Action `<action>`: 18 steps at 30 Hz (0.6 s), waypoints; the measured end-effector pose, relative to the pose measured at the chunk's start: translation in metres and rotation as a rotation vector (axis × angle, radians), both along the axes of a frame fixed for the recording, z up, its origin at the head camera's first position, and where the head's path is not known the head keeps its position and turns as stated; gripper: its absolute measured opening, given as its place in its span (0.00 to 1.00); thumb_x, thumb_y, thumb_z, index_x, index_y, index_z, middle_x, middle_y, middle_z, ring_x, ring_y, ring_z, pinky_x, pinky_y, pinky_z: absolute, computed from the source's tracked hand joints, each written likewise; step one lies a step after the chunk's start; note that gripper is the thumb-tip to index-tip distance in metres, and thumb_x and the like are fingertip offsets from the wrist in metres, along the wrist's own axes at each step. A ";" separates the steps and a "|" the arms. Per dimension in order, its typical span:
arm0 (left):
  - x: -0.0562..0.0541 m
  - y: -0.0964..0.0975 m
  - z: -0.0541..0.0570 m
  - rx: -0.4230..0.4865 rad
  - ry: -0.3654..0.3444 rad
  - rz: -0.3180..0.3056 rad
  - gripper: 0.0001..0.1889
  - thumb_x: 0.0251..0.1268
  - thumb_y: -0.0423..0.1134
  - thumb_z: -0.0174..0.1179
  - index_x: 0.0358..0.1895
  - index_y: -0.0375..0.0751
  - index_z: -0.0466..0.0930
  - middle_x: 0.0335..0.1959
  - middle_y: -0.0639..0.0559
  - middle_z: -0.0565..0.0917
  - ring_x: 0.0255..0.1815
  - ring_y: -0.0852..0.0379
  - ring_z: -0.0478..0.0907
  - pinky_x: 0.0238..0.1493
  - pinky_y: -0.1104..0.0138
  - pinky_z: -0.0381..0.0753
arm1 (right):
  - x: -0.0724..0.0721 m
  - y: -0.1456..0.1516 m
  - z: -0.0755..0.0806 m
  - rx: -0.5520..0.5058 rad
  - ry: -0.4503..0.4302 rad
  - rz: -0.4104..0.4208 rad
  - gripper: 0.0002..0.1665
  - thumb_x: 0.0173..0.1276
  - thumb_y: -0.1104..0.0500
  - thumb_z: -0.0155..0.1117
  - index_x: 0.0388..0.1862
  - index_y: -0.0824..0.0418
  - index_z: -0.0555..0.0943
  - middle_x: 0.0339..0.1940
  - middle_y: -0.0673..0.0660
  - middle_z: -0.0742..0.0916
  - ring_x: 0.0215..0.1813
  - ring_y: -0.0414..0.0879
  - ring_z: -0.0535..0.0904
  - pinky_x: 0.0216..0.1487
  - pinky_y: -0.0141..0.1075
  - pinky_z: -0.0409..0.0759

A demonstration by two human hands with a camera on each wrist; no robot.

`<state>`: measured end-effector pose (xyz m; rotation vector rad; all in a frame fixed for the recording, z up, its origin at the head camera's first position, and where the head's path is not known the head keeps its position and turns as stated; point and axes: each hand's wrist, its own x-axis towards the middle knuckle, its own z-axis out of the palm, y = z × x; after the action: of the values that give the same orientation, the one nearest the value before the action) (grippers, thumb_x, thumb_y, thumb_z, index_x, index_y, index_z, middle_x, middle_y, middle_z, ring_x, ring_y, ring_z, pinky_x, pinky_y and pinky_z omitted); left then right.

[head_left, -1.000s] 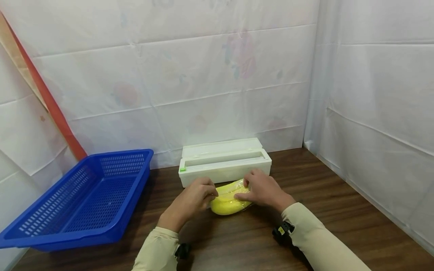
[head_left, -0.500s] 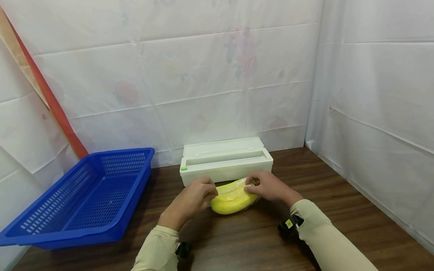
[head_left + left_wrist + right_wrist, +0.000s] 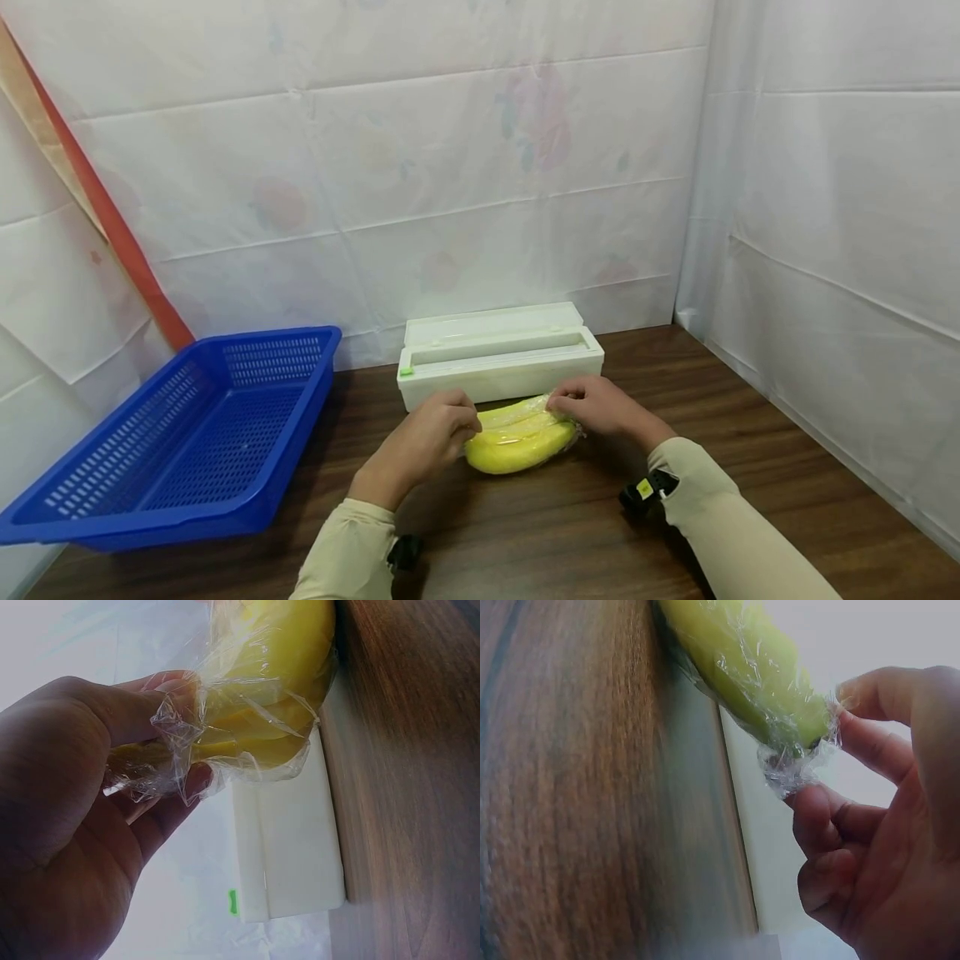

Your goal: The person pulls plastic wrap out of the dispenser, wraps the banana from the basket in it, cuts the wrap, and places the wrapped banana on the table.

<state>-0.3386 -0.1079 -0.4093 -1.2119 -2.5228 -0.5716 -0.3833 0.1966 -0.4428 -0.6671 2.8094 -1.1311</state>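
A bunch of yellow bananas [image 3: 517,450] lies wrapped in clear cling film between my hands in the head view. At its left end my left hand [image 3: 420,446] holds the stem through crumpled film, thumb and fingers around it in the left wrist view. My right hand [image 3: 607,412] is at the opposite end. In the right wrist view its thumb and index finger pinch the cling film [image 3: 791,772] bunched over the banana tips. Just behind the bananas stands a white cling film box [image 3: 502,382], its lid tipped back and a roll inside.
On the left stands a blue plastic basket [image 3: 258,500] with slotted sides. White patterned sheeting [image 3: 450,167] hangs behind and to the right of the brown wooden table [image 3: 510,533]. A red strip [image 3: 127,250] slants down the left corner.
My right hand has slid rightwards along the wrapped bananas to their end, uncovering more of them. The left hand has stayed at the stem end.
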 end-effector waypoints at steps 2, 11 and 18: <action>0.000 0.000 0.000 0.002 0.001 -0.001 0.05 0.65 0.27 0.65 0.36 0.40 0.89 0.39 0.53 0.81 0.42 0.55 0.80 0.46 0.63 0.81 | 0.000 -0.001 0.000 0.003 0.008 -0.002 0.11 0.76 0.50 0.59 0.40 0.47 0.88 0.40 0.44 0.86 0.40 0.43 0.78 0.42 0.41 0.77; 0.000 0.001 0.000 0.014 0.014 -0.015 0.05 0.65 0.27 0.65 0.36 0.39 0.89 0.39 0.52 0.81 0.42 0.55 0.81 0.46 0.64 0.82 | 0.001 -0.001 0.002 -0.029 -0.002 0.028 0.08 0.73 0.55 0.62 0.42 0.54 0.87 0.34 0.48 0.85 0.31 0.43 0.76 0.33 0.39 0.77; 0.001 0.002 0.001 0.006 0.009 -0.005 0.05 0.65 0.27 0.66 0.38 0.39 0.89 0.40 0.52 0.81 0.43 0.56 0.81 0.46 0.64 0.82 | 0.001 -0.005 0.002 -0.012 0.035 -0.015 0.07 0.70 0.59 0.67 0.45 0.56 0.82 0.33 0.52 0.84 0.33 0.44 0.78 0.33 0.39 0.78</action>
<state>-0.3375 -0.1059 -0.4084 -1.2167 -2.5090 -0.5737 -0.3822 0.1919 -0.4407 -0.6747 2.8438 -1.1503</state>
